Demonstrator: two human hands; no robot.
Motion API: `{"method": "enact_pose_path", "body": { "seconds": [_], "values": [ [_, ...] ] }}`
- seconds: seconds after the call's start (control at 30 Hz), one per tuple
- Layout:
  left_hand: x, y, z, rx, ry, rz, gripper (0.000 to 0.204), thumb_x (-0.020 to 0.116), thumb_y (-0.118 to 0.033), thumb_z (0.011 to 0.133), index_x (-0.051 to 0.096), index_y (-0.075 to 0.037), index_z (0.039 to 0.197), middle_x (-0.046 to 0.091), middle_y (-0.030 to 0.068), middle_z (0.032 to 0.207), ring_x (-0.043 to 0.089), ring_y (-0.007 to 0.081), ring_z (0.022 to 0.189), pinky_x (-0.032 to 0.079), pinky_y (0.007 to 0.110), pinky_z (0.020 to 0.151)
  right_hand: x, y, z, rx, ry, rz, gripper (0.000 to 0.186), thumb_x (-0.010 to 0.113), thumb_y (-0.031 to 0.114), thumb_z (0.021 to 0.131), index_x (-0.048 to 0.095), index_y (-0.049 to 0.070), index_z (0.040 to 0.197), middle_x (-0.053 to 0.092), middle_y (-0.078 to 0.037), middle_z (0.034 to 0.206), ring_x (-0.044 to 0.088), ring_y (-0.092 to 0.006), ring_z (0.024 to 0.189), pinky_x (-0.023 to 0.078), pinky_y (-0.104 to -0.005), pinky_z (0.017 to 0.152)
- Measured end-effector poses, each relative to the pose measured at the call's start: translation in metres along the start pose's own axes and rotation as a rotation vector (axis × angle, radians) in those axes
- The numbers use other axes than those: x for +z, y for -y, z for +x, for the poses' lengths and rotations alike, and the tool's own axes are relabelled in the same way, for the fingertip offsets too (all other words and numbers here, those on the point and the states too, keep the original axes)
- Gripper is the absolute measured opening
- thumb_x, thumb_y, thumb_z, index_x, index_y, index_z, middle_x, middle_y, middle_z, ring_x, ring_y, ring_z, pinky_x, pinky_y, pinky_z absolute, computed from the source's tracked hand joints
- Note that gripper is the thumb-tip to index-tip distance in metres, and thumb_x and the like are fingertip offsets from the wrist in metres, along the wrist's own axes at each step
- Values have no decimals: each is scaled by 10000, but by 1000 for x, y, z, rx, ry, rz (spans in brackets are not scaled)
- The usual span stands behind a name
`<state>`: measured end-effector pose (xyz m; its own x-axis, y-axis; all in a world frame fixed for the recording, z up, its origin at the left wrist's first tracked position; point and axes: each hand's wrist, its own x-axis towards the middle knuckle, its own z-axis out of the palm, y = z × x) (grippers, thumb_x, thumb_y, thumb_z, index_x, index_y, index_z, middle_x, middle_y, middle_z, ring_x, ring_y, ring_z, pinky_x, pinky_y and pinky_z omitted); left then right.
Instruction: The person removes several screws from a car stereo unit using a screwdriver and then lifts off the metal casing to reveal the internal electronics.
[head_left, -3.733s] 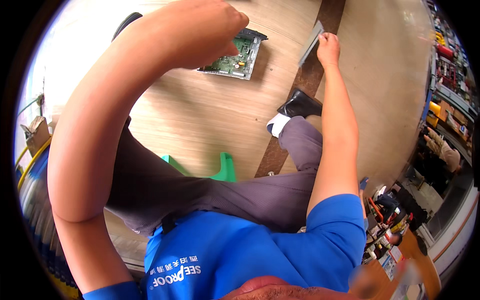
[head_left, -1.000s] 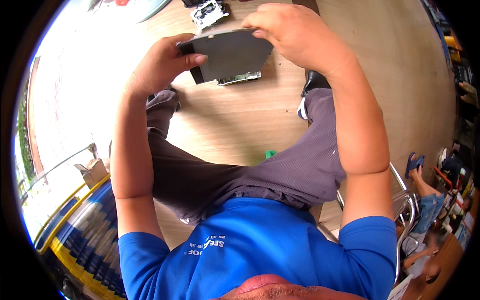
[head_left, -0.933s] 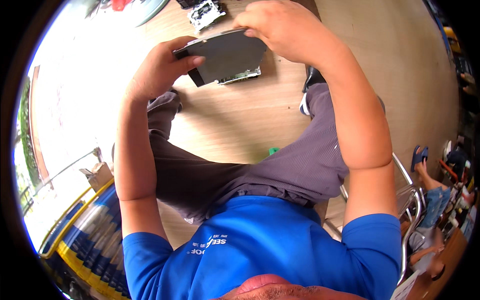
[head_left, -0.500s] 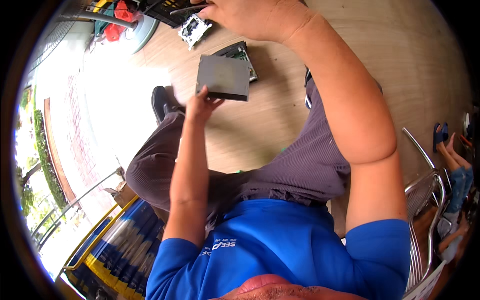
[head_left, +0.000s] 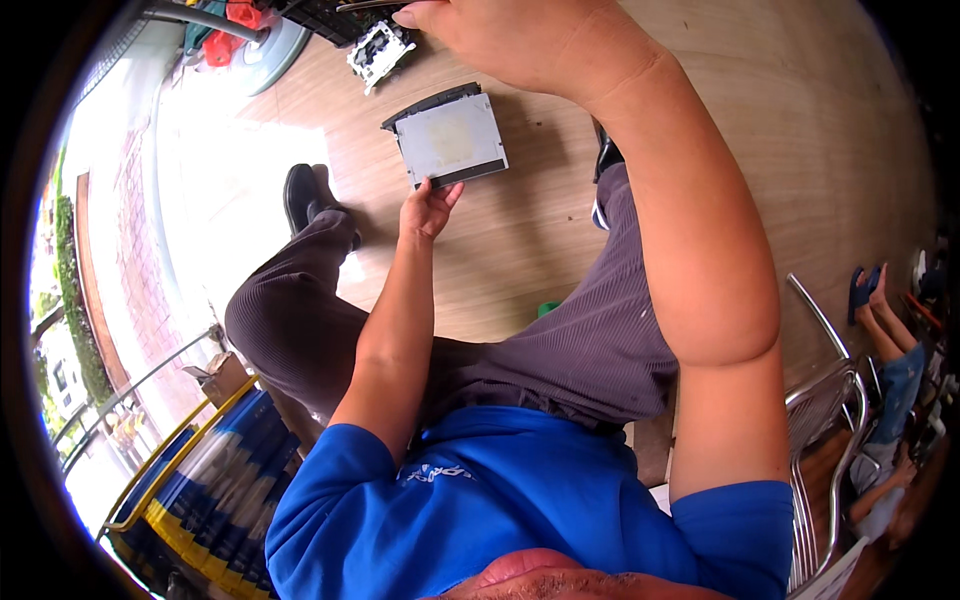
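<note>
One flat grey metal plate, squarish with a dark edge, sat out in front of the seated person, above the wooden floor; whether it lay on the boards or hung just clear of them could not be told. The left hand touched its near edge with loosely spread fingertips, not clenched, more steadying than gripping. The right hand was raised high at the top of the view, curled around something dark and thin, though what exactly it grasped was cut off by the rim. The step looked like parting or setting aside a casing panel. Any next move would call for a firmer pinch on the plate's edge. Beyond lay a small white frame part, a black shoe and a metal chair.
</note>
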<state>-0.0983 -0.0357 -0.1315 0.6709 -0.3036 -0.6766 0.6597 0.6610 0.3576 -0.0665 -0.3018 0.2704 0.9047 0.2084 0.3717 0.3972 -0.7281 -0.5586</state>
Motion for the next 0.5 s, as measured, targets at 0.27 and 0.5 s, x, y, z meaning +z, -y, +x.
{"method": "enact_pose_path", "body": {
  "seconds": [0.27, 0.5],
  "values": [
    [-19, 6, 14, 19, -48, -33, 245, 438, -195, 1061, 529, -37, 1224, 647, 162, 1185, 651, 364, 1031, 508, 604, 1004, 9, -2, -3, -52, 13, 26, 166, 631, 153, 873, 632, -11, 850, 666, -231, 840, 656, -407, 844, 516, -481, 760],
    [-16, 16, 13, 23, -52, -111, 264, 437, -202, 1063, 532, -33, 1242, 641, 161, 1209, 633, 364, 1089, 490, 605, 1030, 16, 2, -3, -47, 60, 43, 179, 622, 162, 890, 646, -15, 891, 664, -240, 858, 652, -415, 864, 515, -481, 773]
  ]
}}
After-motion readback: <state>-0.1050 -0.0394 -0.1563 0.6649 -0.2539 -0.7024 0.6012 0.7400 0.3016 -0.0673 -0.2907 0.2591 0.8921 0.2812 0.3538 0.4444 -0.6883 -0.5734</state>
